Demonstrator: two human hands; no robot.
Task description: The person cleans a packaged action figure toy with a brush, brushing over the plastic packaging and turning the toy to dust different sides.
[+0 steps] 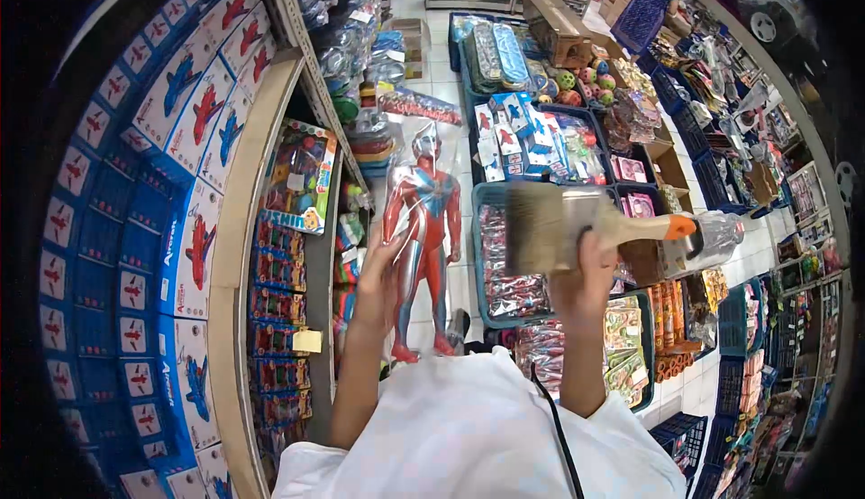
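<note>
Shop aisle, seen from above the wearer. A wall of blue-and-white aircraft boxes [194, 251] occupies the left side. Right of centre, a teal basket [478, 269] stands on the floor, filled with packaged toys and partly covered from view by the raised tool. Upright at centre-left, in a clear bag with a printed header at the far end, is a red-and-silver toy figure [422, 215], its feet toward the near side. To its right, and apart from it, is a broad brush [539, 228], blurred bristles to the left, orange-tipped handle to the right. The left hand [379, 266] grasps the bagged figure along its left edge; the right hand [584, 274] is clenched around the brush near the bristles. The figure thus lies between the hands, touching only the left.
</note>
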